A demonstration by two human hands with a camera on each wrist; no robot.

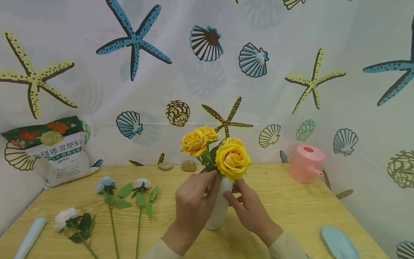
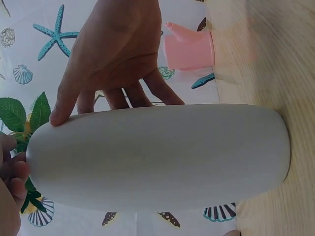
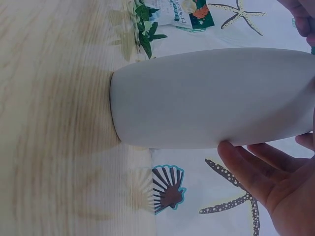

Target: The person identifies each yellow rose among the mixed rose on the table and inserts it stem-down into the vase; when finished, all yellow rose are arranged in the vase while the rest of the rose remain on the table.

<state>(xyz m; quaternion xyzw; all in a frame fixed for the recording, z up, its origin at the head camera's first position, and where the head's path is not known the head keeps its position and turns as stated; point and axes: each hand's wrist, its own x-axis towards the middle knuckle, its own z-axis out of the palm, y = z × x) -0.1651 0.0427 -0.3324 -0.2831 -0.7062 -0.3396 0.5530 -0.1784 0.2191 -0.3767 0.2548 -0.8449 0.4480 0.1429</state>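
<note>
A white vase (image 1: 218, 212) stands upright on the wooden table, with several yellow roses (image 1: 233, 160) in its mouth. My left hand (image 1: 197, 201) is at the vase's mouth, its fingertips pinching among the leaves and stems under the blooms; the exact grip is partly hidden. My right hand (image 1: 253, 208) holds the vase's right side near the top, thumb in front and fingers behind. In the left wrist view the vase (image 2: 157, 157) lies between the right hand (image 2: 118, 59) and the left fingertips (image 2: 19, 172). The right wrist view shows the right fingers against the vase (image 3: 211, 98).
To the left lie a blue flower (image 1: 105, 184), a white flower (image 1: 142, 182) and another white flower (image 1: 66, 218), all with stems. A fertilizer bag (image 1: 64, 158), two stones (image 1: 188, 166) and a pink watering can (image 1: 305, 163) stand along the back. Light-blue objects (image 1: 339, 242) lie near both front corners.
</note>
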